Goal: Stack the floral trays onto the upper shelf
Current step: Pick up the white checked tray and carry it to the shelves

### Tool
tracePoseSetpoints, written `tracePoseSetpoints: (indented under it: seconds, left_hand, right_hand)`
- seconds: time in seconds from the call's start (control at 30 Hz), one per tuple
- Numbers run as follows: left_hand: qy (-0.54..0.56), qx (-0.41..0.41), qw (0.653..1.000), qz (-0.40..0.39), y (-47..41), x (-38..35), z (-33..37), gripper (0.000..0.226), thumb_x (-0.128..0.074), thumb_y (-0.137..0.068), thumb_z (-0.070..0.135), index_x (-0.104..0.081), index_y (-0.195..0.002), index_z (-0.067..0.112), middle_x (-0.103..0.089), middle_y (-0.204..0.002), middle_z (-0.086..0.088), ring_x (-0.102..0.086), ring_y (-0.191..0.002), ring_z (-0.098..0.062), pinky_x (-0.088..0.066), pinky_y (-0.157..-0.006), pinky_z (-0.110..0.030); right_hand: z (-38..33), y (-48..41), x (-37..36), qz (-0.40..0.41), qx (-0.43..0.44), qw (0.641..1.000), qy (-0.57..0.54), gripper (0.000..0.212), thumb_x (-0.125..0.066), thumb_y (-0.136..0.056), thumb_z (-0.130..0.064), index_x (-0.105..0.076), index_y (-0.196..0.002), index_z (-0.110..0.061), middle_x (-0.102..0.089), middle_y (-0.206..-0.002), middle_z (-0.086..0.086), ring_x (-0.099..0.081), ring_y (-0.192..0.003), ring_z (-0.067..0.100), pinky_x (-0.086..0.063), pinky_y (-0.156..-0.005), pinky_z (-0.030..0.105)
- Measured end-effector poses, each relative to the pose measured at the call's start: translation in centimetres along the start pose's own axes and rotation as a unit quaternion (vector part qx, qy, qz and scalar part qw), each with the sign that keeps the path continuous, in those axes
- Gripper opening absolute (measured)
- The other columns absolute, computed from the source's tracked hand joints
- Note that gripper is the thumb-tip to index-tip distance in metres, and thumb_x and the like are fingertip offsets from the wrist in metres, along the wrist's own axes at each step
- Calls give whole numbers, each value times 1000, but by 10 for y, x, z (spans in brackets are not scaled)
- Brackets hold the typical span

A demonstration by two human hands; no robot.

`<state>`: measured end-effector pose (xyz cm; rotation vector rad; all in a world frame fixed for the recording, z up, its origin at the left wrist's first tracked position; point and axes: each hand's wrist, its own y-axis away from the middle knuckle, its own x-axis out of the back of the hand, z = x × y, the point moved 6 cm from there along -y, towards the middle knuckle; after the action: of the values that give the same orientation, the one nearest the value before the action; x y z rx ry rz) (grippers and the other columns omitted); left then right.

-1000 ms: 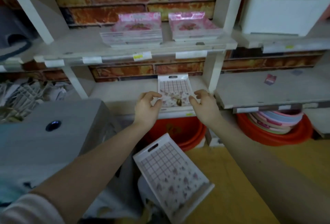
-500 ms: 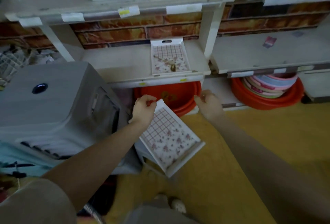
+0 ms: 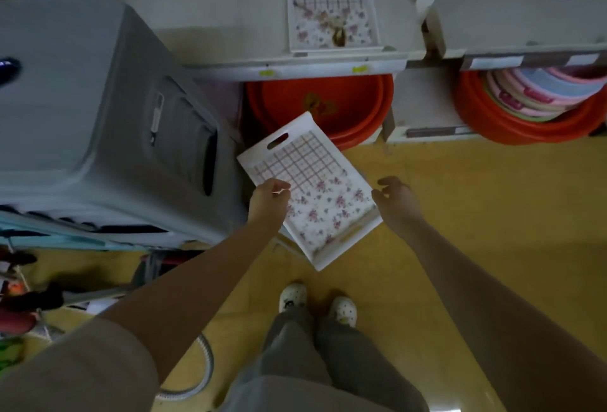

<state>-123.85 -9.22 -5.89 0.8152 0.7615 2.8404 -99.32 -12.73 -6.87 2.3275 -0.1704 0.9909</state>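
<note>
Your left hand (image 3: 268,205) curls on the edge of the low floral tray (image 3: 315,181), your right hand (image 3: 394,200) hangs loosely open just beside it, so a one-sided lift may tip and drop it.

This looks like a household-goods shop. The white shelf (image 3: 230,17) has pale label strips (image 3: 496,63) and small yellow stickers (image 3: 359,69) along its front edge, and a floral tray (image 3: 331,7) lies on it, with a matching tray (image 3: 312,188) in front of and below the shelf. Under the shelf sit nested red plastic basins (image 3: 328,106). Further right under it, a stack of pastel basins (image 3: 542,90) rests inside another red basin (image 3: 492,126), while a large grey plastic unit (image 3: 82,99) stands left of the shelf and a yellow floor (image 3: 476,198) runs in front of it.
</note>
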Motion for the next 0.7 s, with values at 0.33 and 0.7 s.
tracePoseSetpoints:
  seconds: [0.33, 0.7]
  left_hand:
    - [-7, 113, 990, 80, -1, -69, -79, 29, -43, -93, 16, -57, -111, -1, -59, -110, -30, -54, -73, -35, -41, -53, -38]
    - [-37, 225, 970, 86, 15, -160, -166, 43, -53, -91, 23, -41, -132, 15, -51, -130, -10, -54, -104, -24, -44, -75, -31]
  right_hand:
    - [67, -55, -28, -68, -6, 997, 33, 37, -47, -96, -24, -48, -131, -15, -53, -133, 9, -60, -101, 30, -43, -66, 32]
    - [161, -97, -58, -82, -15, 996, -20, 45, -47, -95, -24, -43, -140, -18, -56, -113, 12, -43, -50, 10, -28, -43, 22]
